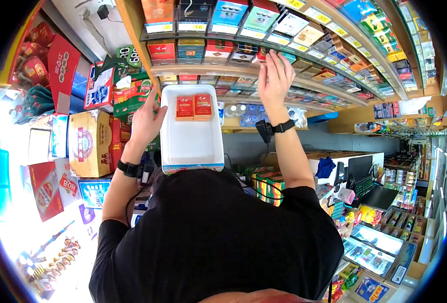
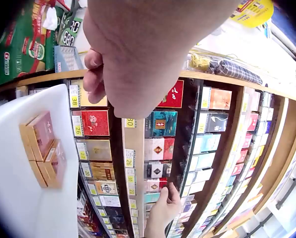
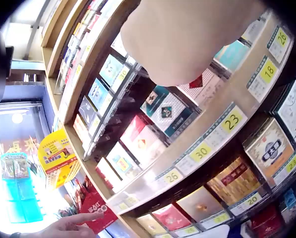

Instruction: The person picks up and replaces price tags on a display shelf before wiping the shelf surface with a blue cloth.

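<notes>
The person is standing close to a wall of wooden shelves [image 1: 208, 70] and reaching up with both arms. The left hand [image 1: 145, 121] is holding a white tray [image 1: 190, 146] by its left rim, the forefinger lying straight along the edge and the other fingers curling by the rim in the left wrist view; exactly how they wrap under it I cannot tell. Two red packs [image 1: 193, 107] are lying side by side, touching, at the tray's far end, just right of that hand's fingertips.

The right hand [image 1: 275, 81] is stretching above and to the right of the tray, its fingers straight and slightly spread, the tips resting against a row of upright cigarette packs [image 1: 243, 53] on the shelf. It is pinching nothing. Yellow price labels [image 3: 232, 120] are running along the clear shelf fronts just below that hand, and more rows of packs are curving away past it to the right.

Out beyond the left hand, printed cartons [image 1: 87, 144] are standing stacked against the wall. Below the right forearm a shop counter is stretching off, with a dark monitor [image 1: 360, 171] on it and a lit glass display case [image 1: 375, 242] nearer the person's right shoulder. A black band [image 1: 283, 126] is sitting on the right wrist.
</notes>
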`<action>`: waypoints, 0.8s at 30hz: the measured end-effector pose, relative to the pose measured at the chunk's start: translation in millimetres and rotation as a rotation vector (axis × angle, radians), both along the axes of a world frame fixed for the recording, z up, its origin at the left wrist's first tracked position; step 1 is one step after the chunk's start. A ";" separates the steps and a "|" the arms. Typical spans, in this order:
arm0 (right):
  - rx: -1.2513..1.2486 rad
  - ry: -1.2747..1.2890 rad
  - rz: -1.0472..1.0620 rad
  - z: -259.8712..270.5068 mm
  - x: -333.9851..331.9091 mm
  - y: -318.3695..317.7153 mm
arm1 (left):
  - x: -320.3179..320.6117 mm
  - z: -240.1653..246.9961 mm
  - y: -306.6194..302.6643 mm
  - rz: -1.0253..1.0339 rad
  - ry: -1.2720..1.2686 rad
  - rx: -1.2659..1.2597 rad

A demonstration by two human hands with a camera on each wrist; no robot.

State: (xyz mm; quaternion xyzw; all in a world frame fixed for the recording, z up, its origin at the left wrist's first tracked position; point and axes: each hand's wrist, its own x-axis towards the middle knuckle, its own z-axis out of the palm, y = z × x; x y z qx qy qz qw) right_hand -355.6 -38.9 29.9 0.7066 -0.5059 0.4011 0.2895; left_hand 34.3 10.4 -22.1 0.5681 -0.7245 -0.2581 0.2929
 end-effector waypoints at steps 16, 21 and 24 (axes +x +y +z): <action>0.208 0.063 -0.142 11.9 -9.9 -18.7 | -7.5 9.0 19.2 0.006 -0.069 0.135; 0.160 0.106 -0.142 2.4 -9.8 -22.4 | -1.6 -0.4 18.6 0.002 -0.091 0.101; 0.167 0.114 -0.120 3.6 -13.9 -28.1 | -1.3 5.1 19.1 0.012 -0.096 0.138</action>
